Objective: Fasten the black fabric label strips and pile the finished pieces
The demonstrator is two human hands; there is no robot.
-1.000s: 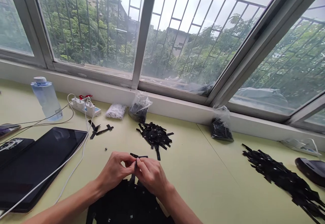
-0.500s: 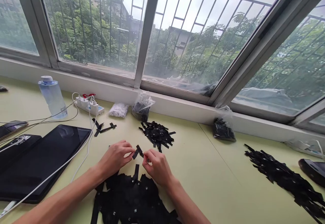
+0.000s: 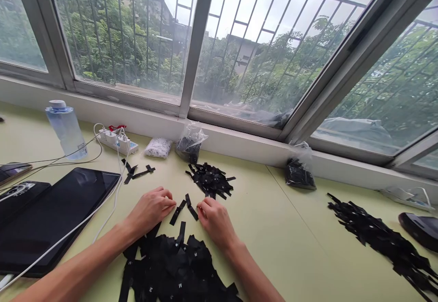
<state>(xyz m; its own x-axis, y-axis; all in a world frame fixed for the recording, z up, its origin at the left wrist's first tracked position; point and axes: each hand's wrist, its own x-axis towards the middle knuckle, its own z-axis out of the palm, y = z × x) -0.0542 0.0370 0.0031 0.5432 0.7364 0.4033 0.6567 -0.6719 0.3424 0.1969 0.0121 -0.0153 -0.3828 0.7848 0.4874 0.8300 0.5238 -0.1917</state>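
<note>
Thumb and fingers of the left hand (image 3: 158,205) are pressed close together at the edge of one black strip (image 3: 177,213), and whether it is pinched or only touched cannot be told. The right hand (image 3: 215,217) is likewise narrowed to a pinch beside a second strip (image 3: 192,210); here too a firm hold cannot be made out. Both strips are seen between the hands, slanted away from each other and set just apart, above the near part of the table (image 3: 273,247). Below them, a wide black heap (image 3: 178,268) is spread toward the near edge of the view, dotted with small pale marks, some readable as M. Beyond the hands, a smaller pile (image 3: 210,179) of black strips is gathered, with a clear bag (image 3: 189,148) of dark contents and a white packet (image 3: 158,148) placed behind it. A second bag (image 3: 300,173) is stood farther right, against the sill, and a long pile (image 3: 379,238) is stretched along the right side. On the left, a tablet (image 3: 68,220) is laid flat; past it are placed a bottle (image 3: 67,131) and a power board (image 3: 119,144) with plugs fitted.
</note>
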